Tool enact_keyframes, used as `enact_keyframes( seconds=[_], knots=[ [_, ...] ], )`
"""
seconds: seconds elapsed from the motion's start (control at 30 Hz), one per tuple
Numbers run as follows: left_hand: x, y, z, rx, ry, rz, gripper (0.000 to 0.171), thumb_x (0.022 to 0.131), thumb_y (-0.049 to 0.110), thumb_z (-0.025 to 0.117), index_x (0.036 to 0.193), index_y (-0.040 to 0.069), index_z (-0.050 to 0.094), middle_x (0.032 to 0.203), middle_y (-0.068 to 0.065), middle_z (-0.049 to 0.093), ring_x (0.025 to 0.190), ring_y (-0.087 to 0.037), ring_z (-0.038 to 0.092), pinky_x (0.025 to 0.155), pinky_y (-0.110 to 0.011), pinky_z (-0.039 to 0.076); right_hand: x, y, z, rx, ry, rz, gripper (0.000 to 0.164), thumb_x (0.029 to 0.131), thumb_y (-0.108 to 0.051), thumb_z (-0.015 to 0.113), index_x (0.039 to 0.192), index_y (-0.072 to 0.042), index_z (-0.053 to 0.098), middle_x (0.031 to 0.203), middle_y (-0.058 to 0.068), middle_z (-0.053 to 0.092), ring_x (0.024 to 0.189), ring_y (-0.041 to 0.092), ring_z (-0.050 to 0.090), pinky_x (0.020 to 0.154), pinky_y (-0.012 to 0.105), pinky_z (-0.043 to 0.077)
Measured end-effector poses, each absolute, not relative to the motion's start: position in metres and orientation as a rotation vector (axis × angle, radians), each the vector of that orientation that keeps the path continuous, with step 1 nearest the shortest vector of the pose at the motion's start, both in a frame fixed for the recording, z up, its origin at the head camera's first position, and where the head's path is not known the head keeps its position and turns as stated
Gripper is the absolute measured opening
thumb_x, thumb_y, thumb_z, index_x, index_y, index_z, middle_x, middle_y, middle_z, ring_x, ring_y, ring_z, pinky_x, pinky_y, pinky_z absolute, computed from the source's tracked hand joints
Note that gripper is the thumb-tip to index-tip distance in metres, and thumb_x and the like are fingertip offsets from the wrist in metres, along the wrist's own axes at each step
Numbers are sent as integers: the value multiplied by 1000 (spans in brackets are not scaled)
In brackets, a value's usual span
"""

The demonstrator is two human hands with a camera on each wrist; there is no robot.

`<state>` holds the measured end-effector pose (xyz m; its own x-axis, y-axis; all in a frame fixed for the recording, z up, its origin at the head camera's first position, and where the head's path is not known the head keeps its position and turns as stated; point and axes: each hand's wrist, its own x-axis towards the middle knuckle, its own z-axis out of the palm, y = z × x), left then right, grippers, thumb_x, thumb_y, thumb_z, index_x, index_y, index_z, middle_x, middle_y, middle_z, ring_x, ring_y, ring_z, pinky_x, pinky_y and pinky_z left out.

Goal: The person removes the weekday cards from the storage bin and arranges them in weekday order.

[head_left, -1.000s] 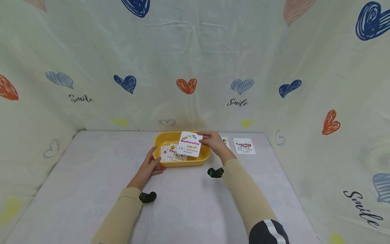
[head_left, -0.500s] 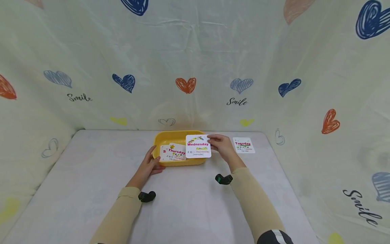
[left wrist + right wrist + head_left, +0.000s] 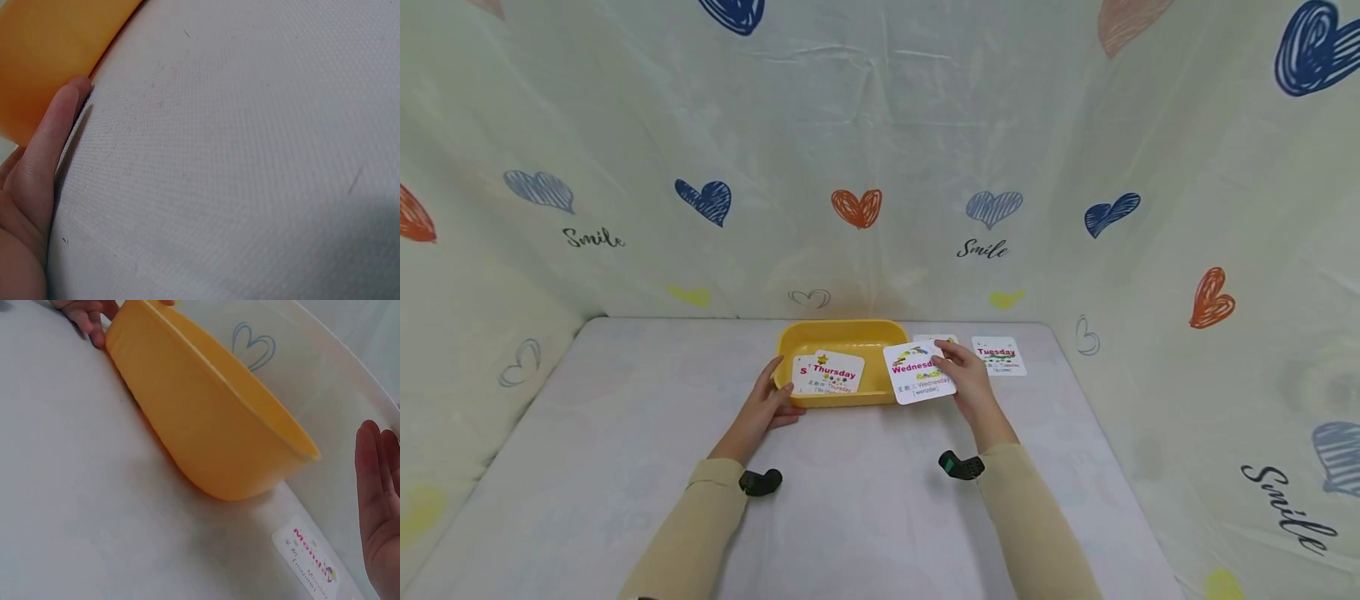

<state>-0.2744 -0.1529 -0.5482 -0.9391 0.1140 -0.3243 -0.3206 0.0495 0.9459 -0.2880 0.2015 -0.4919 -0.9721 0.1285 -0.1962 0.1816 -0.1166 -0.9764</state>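
Note:
My left hand (image 3: 763, 411) grips the near left corner of a yellow plastic tray (image 3: 880, 372), thumb at the rim and fingers against the outer wall. Inside the tray lie a Thursday card (image 3: 838, 372) and another card, mostly covered, with an "S" showing. Just off the tray's right end, my right hand (image 3: 972, 385) pinches a white Wednesday card (image 3: 919, 388) by its right side, slightly tilted. In the right wrist view the Monday card (image 3: 307, 557) lies on the table beyond the tray; the held card is out of that view.
To the right, a Tuesday card (image 3: 998, 357) lies flat near the table's back edge. A white cloth wall (image 3: 775, 150) with printed hearts rises behind the white table (image 3: 850, 500). From above, the Wednesday card hides most of the Monday card.
My right hand has carried the Wednesday card rightward out from over the tray, turning it a little. The left hand keeps its hold, and the tray stays in place.

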Motion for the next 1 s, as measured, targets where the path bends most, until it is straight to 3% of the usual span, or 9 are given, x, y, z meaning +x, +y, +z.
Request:
enact_keyframes(
  seconds=[0.1, 0.4, 0.87, 1.0],
  knots=[
    [-274, -153, -549, -203, 2032, 1954, 66, 101, 34, 53, 153, 47, 15, 159, -8, 18, 91, -28, 69, 79, -35, 58, -283, 207, -496, 376, 2038, -2324, 46, 92, -2, 65, 136, -5, 55, 151, 7, 37, 127, 24, 47, 89, 24, 52],
    [-274, -151, -550, -205, 2043, 1935, 67, 101, 34, 53, 153, 48, 14, 159, -8, 18, 90, -28, 69, 79, -35, 58, -270, 229, -513, 473, 2004, -2330, 56, 85, 9, 67, 137, -5, 51, 141, 14, 45, 109, 24, 53, 80, 23, 55],
    [-275, -153, -552, -210, 2036, 1956, 67, 100, 35, 54, 153, 48, 16, 159, -8, 19, 89, -27, 70, 77, -34, 58, -264, 245, -537, 643, 2070, -2200, 57, 86, 2, 70, 138, -12, 52, 137, 11, 49, 109, 23, 55, 82, 22, 53],
    [-275, -154, -550, -205, 2027, 1967, 66, 100, 34, 54, 152, 48, 16, 159, -7, 19, 89, -28, 70, 77, -35, 58, -268, 248, -543, 666, 2094, -2192, 58, 84, 2, 72, 137, -11, 53, 134, 11, 52, 103, 19, 58, 79, 21, 53]
  ],
)
